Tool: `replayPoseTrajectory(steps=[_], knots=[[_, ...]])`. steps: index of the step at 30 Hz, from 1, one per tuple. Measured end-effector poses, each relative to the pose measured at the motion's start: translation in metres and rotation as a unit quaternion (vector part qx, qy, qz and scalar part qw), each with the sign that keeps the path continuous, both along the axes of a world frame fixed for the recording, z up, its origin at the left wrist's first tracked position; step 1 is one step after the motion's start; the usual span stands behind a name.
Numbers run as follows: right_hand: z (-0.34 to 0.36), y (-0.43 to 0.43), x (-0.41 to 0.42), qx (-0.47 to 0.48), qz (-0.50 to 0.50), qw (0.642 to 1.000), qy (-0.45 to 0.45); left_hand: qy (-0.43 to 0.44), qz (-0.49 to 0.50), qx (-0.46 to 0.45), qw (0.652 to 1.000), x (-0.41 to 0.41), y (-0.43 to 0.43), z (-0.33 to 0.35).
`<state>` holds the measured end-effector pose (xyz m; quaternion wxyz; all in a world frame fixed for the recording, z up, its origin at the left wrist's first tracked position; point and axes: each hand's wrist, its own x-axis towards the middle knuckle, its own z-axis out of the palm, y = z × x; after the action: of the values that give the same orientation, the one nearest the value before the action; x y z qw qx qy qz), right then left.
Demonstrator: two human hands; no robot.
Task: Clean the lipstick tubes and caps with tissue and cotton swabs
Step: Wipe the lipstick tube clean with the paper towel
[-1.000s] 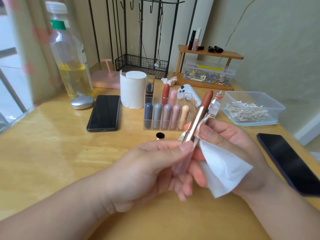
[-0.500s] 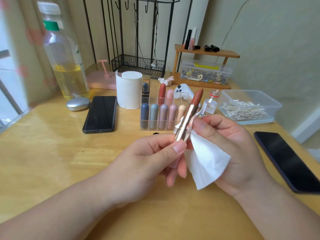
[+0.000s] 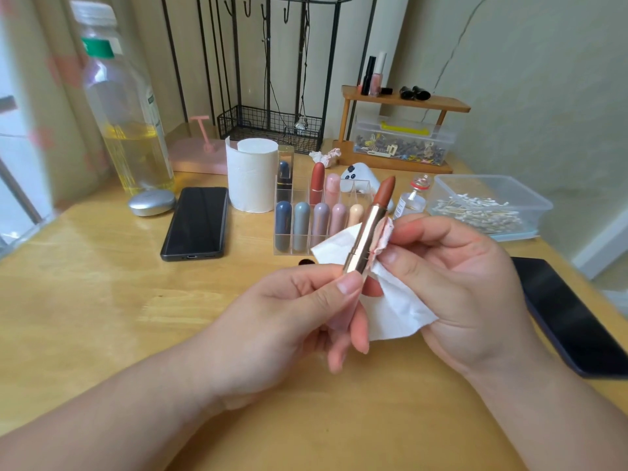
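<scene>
Pinches the base of the uncapped lipstick point(image 3: 368, 229) with the left hand point(image 3: 289, 317), thumb and fingers curled round it, and holds it tilted up to the right above the wooden table point(image 3: 102, 300), in front of the clear organiser point(image 3: 282, 244); with the right hand point(image 3: 458, 287), pinches a white tissue point(image 3: 397, 314) and presses its pink-stained fold against the gold tube's side

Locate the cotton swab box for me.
Head view, right side of the table: the clear cotton swab box sits right of the small glass bottle, behind the right-hand phone.
</scene>
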<state>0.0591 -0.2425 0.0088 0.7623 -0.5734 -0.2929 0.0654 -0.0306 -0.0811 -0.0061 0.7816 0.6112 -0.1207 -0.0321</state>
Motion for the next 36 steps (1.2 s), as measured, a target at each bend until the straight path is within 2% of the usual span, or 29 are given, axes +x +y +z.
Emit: replayPoseTrajectory(steps=[7,10,15,18,22,24,26,28,31,34,36], knots=[[0.002,-0.002,-0.002,0.051,0.100,0.987,0.112,-0.001,-0.006,0.027,1.000,0.000,0.001,-0.003],[0.005,0.002,-0.004,0.046,0.106,0.985,0.128,-0.007,-0.020,0.032,0.999,-0.002,0.000,-0.001],[0.004,0.001,-0.001,0.026,0.175,0.974,0.142,-0.035,-0.049,0.046,0.997,-0.003,0.002,0.005],[0.005,-0.001,-0.004,-0.004,0.183,0.974,0.135,-0.040,-0.093,0.014,0.995,-0.003,0.003,0.006],[0.007,-0.003,-0.006,-0.043,0.200,0.971,0.123,0.002,-0.175,-0.084,0.981,-0.004,0.001,0.005],[0.006,-0.003,-0.006,-0.047,0.210,0.969,0.123,0.014,-0.190,-0.105,0.976,-0.004,0.000,0.005],[0.007,-0.003,-0.007,-0.044,0.219,0.968,0.115,0.015,-0.151,-0.080,0.985,-0.004,0.000,0.003],[0.009,-0.003,-0.008,-0.046,0.224,0.968,0.108,0.000,-0.076,-0.010,0.997,-0.004,-0.002,0.002],[0.006,-0.001,-0.010,-0.056,0.191,0.976,0.086,-0.008,0.029,0.046,0.998,-0.006,-0.009,0.002],[0.004,0.001,-0.011,-0.051,0.174,0.981,0.068,0.012,0.083,0.038,0.996,-0.008,-0.013,0.003],[0.005,0.001,-0.010,-0.043,0.178,0.981,0.070,0.020,0.072,0.023,0.997,-0.007,-0.009,0.003]])
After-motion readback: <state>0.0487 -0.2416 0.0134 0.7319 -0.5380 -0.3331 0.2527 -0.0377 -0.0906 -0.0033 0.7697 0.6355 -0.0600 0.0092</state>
